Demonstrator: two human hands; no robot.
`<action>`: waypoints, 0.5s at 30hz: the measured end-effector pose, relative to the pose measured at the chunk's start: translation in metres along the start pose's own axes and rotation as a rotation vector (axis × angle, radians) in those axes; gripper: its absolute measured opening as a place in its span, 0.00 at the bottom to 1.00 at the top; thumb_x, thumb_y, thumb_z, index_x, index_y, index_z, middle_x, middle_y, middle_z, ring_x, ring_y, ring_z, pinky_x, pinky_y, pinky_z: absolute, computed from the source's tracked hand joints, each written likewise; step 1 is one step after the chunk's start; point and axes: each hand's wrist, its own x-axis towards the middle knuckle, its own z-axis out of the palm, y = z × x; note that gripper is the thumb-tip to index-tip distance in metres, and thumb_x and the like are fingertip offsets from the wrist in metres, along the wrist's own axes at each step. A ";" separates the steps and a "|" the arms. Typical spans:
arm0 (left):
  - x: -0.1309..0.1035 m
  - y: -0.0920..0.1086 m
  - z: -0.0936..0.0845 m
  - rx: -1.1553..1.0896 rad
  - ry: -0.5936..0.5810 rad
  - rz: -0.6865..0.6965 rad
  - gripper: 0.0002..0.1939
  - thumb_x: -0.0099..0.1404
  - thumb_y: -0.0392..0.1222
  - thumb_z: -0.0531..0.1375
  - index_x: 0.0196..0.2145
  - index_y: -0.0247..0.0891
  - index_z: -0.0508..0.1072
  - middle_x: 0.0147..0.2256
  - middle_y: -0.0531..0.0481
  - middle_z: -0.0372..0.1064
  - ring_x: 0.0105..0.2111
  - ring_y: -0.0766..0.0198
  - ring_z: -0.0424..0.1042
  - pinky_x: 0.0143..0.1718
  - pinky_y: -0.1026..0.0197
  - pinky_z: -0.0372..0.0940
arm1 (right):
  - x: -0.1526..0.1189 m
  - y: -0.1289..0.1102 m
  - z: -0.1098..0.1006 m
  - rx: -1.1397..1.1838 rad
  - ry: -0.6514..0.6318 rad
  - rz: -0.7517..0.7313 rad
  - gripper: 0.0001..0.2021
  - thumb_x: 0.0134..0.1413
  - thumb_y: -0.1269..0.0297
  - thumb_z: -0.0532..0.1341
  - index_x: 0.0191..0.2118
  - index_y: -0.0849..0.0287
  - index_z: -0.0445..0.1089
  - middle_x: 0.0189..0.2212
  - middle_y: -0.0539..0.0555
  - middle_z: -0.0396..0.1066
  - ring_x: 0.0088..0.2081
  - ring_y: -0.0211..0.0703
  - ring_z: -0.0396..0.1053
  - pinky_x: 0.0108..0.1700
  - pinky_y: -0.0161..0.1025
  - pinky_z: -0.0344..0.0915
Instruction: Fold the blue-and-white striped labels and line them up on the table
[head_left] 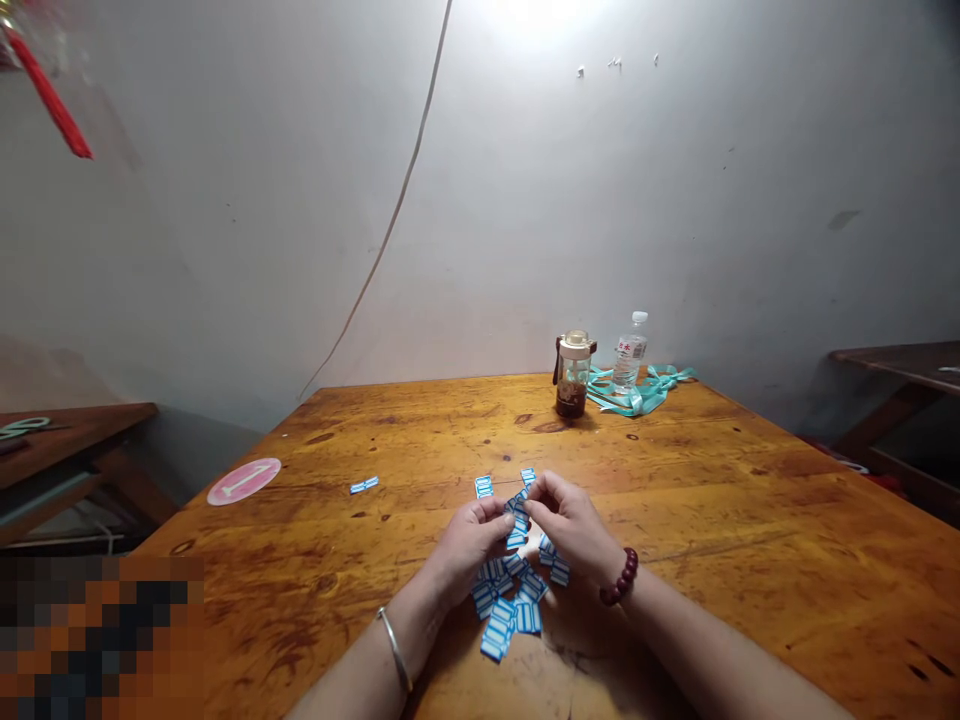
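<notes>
From where I'm standing, the person's two hands are working just below the centre of the frame, over the wooden table. The left hand is pinching a small blue-and-white slip between thumb and fingers, and the right hand is gripping it from the other side — both are closing on it with their fingertips. A silver bangle is circling the left wrist; dark red beads are ringing the right. Below and between the hands, a loose pile of similar slips is lying on the wood, some overlapping, and one more slip is sitting just beyond the left fingers. Well apart to the left, a small blue-and-white strip is lying alone, and a pink disc with a white "1" is resting near the table's left edge. Toward the far edge, right of centre, a lidded cup is standing with dark contents at its bottom. Beside it a clear bottle is standing upright among turquoise ribbons. Behind — a pale cord is running down the wall, and a red tassel is hanging at the upper left.
</notes>
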 end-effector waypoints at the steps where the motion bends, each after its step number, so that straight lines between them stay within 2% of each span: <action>1: 0.000 0.000 0.000 -0.005 0.003 0.004 0.10 0.49 0.40 0.62 0.30 0.32 0.70 0.25 0.51 0.64 0.23 0.72 0.63 0.26 0.68 0.59 | 0.000 0.001 0.000 0.056 0.006 0.019 0.04 0.51 0.70 0.52 0.26 0.61 0.57 0.22 0.47 0.57 0.25 0.35 0.57 0.26 0.29 0.54; 6: 0.001 0.000 -0.002 -0.030 0.008 -0.009 0.09 0.50 0.39 0.61 0.30 0.32 0.70 0.23 0.52 0.63 0.21 0.73 0.61 0.25 0.69 0.59 | 0.000 0.004 0.001 0.089 0.023 0.042 0.04 0.50 0.69 0.51 0.26 0.60 0.56 0.21 0.46 0.56 0.23 0.34 0.56 0.24 0.29 0.53; 12: 0.004 -0.003 -0.008 -0.007 0.012 0.004 0.12 0.52 0.43 0.60 0.32 0.33 0.70 0.28 0.49 0.66 0.25 0.71 0.63 0.26 0.69 0.59 | -0.001 0.000 -0.005 -0.147 0.020 -0.090 0.05 0.51 0.73 0.50 0.26 0.60 0.56 0.19 0.46 0.54 0.22 0.34 0.53 0.24 0.29 0.49; 15: 0.007 -0.006 -0.013 0.038 0.034 0.019 0.13 0.52 0.45 0.59 0.33 0.33 0.70 0.29 0.49 0.66 0.25 0.70 0.63 0.26 0.69 0.58 | -0.001 -0.001 -0.011 -0.197 -0.028 -0.128 0.06 0.51 0.75 0.49 0.27 0.60 0.56 0.20 0.46 0.55 0.23 0.33 0.53 0.24 0.29 0.49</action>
